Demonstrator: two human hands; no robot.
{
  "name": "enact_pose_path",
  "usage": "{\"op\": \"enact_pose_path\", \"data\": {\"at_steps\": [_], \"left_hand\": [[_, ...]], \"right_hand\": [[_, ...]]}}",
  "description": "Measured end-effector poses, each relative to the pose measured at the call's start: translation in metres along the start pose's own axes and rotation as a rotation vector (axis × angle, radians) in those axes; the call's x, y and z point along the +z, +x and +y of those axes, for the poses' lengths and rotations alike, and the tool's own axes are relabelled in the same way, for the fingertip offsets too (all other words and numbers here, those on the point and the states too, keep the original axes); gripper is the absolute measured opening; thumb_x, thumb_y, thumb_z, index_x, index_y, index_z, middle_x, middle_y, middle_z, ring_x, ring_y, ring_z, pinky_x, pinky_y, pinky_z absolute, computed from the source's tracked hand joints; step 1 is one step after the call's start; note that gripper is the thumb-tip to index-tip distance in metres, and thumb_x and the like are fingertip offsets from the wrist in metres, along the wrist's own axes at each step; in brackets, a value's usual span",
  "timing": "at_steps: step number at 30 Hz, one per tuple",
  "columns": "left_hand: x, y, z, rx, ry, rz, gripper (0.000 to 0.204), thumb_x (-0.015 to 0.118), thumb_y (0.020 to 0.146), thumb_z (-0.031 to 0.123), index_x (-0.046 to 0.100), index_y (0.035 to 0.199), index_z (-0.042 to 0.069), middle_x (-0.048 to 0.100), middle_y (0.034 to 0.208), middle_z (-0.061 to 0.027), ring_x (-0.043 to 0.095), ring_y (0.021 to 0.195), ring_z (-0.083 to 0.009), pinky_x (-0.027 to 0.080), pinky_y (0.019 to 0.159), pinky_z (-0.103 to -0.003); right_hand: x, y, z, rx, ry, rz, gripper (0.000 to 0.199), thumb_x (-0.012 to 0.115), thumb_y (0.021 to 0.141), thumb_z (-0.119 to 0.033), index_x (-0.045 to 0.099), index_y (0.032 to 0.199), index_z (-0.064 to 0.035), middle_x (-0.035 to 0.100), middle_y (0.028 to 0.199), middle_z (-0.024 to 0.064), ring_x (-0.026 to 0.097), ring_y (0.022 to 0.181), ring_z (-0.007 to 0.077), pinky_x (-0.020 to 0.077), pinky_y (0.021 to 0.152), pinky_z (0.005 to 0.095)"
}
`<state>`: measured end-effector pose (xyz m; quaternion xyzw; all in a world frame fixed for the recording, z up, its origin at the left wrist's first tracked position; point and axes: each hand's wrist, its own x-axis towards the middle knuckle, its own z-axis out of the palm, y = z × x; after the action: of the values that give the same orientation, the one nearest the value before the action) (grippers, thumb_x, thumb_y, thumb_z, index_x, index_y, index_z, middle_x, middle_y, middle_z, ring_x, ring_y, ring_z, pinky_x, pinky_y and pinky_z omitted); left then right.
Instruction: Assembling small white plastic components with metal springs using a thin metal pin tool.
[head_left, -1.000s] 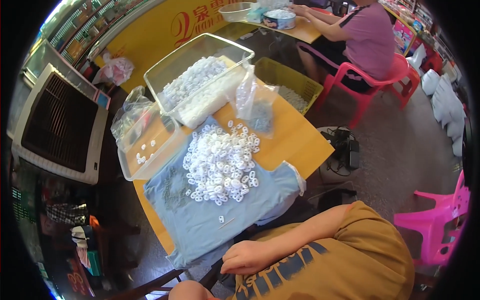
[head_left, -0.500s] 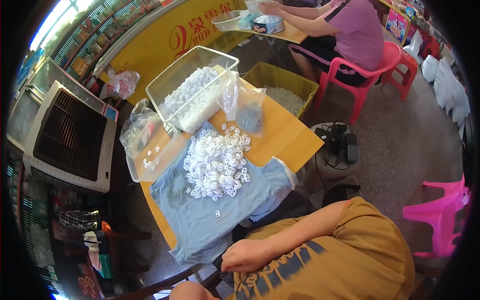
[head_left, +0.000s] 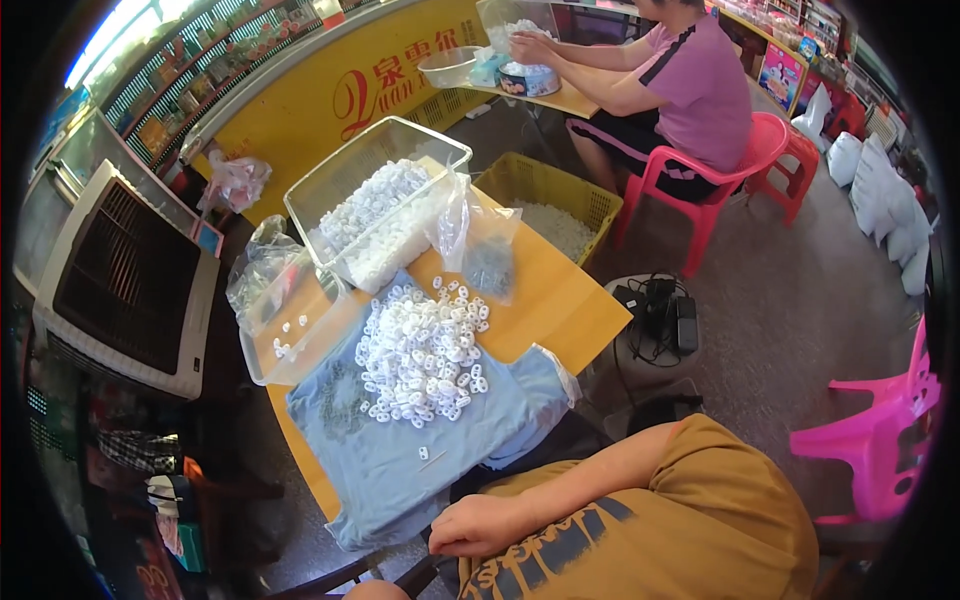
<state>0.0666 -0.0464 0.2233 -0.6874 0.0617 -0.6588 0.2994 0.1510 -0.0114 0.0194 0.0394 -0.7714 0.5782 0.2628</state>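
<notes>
My right hand (head_left: pixel 468 526) rests on my lap, its fingers loosely curled with the tips turned under, and nothing shows in it. The left hand is out of sight; only a rounded bit of bare skin (head_left: pixel 376 591) shows at the lower edge. In front of me a blue cloth (head_left: pixel 375 480) lies over the table. On it is a heap of small white two-holed plastic pieces (head_left: pixel 420 350). One loose white piece (head_left: pixel 423 453) and a thin needle-like stick (head_left: pixel 433 460) lie near the cloth's front edge, beyond my hand.
Behind the heap stands a clear tub (head_left: pixel 300 190) of white pieces, with a plastic bag (head_left: pixel 490 265) of greyish bits alongside. A clear tray (head_left: pixel 257 350) sits left. Across from me, a co-worker (head_left: pixel 700 100) sits in a red chair (head_left: pixel 690 200) beside a yellow crate (head_left: pixel 600 205). Pink stool (head_left: pixel 870 440) at right.
My view has shifted slightly, so the table and heap sit lower and further left in the picture. My right hand stays on my lap. Less bare skin shows at the bottom.
</notes>
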Motion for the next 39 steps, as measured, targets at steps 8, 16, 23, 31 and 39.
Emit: {"op": "enact_pose_path", "data": {"at_steps": [8, 16, 23, 31, 39], "left_hand": [[-0.015, -0.047, 0.012, -0.158, -0.054, 0.124, 0.026, 0.061, 0.076, 0.009, 0.044, 0.056, 0.010, 0.045, 0.056, 0.0026, 0.046, 0.048, -0.0114, 0.039, 0.047, -0.023], [-0.052, -0.080, 0.015, -0.299, -0.025, 0.229, 0.030, 0.048, 0.085, 0.015, 0.039, 0.057, 0.011, 0.040, 0.053, 0.0059, 0.042, 0.046, -0.0079, 0.036, 0.049, -0.022], [-0.072, -0.118, 0.020, -0.226, 0.090, 0.266, 0.025, 0.053, 0.081, 0.010, 0.044, 0.058, 0.011, 0.040, 0.053, 0.0064, 0.040, 0.046, -0.0065, 0.033, 0.048, -0.019], [-0.082, -0.142, 0.008, -0.468, 0.132, 0.080, 0.022, 0.057, 0.073, 0.003, 0.044, 0.059, 0.013, 0.038, 0.056, 0.0090, 0.043, 0.048, -0.0022, 0.029, 0.043, -0.017], [-0.096, -0.182, 0.043, -1.654, 0.599, -0.539, 0.017, 0.065, 0.070, -0.002, 0.062, 0.087, 0.002, 0.057, 0.074, -0.0068, 0.052, 0.058, -0.0226, 0.038, 0.051, -0.034]], "right_hand": [[-0.016, 0.001, 0.017, 0.008, -0.043, 0.092, 0.011, 0.060, 0.078, -0.011, 0.056, 0.087, -0.0068, 0.052, 0.072, 0.0111, 0.054, 0.070, 0.0311, 0.0439, 0.060, 0.0406], [-0.024, 0.024, 0.030, 0.281, 0.038, -0.206, 0.010, 0.059, 0.077, -0.012, 0.057, 0.085, -0.0062, 0.055, 0.077, 0.0101, 0.056, 0.075, 0.0304, 0.0457, 0.063, 0.0402], [-0.016, 0.038, 0.044, 0.330, 0.156, -0.308, 0.010, 0.059, 0.077, -0.015, 0.058, 0.083, -0.0059, 0.055, 0.076, 0.0098, 0.055, 0.075, 0.0307, 0.0450, 0.064, 0.0404], [-0.030, 0.039, 0.057, 0.427, 0.220, -0.391, 0.013, 0.057, 0.080, -0.016, 0.056, 0.089, -0.0055, 0.052, 0.080, 0.0098, 0.054, 0.081, 0.0285, 0.0452, 0.067, 0.0393], [-0.031, 0.037, 0.064, 0.479, 0.271, -0.391, 0.016, 0.055, 0.082, -0.015, 0.055, 0.093, -0.0036, 0.051, 0.084, 0.0118, 0.055, 0.082, 0.0309, 0.0462, 0.069, 0.0407]]}}
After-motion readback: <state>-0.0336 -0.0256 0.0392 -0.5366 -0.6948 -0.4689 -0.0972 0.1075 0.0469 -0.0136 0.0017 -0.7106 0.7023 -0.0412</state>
